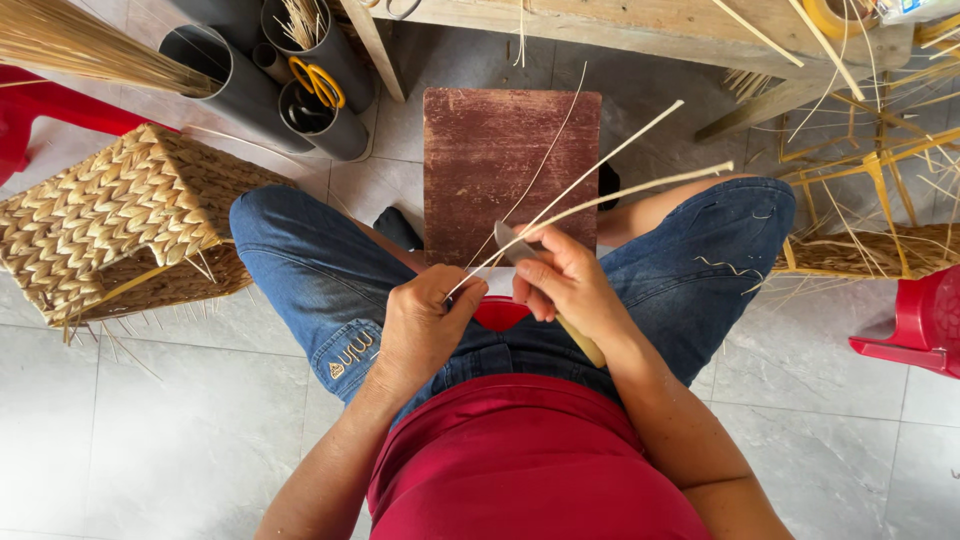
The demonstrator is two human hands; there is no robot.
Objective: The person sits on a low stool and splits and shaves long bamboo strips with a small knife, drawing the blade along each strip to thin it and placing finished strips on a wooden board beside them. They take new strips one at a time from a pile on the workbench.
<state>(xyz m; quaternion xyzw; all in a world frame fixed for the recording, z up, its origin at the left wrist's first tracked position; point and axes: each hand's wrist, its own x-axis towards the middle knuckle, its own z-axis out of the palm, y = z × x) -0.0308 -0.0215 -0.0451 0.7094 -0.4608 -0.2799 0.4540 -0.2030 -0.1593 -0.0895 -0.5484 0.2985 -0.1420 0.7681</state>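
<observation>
A person sits with knees apart, looking down at both hands. The left hand [425,325] is closed around the near end of a thin pale strip [600,195]. The strip runs up and to the right, away from the body, and splits into two long thin parts. The right hand [570,285] is closed around a knife [512,245]. Its blade sits against the strip, just beside the left hand, and its pale handle pokes out below the wrist. Both hands are over the lap, close together.

In front of the knees lies a dark red board [510,150] on the tiled floor. To the left is a woven basket [110,215]. Above it stand grey pipes [250,85], one with yellow scissors [318,80] in it. A wooden bench [640,30] is at the top.
</observation>
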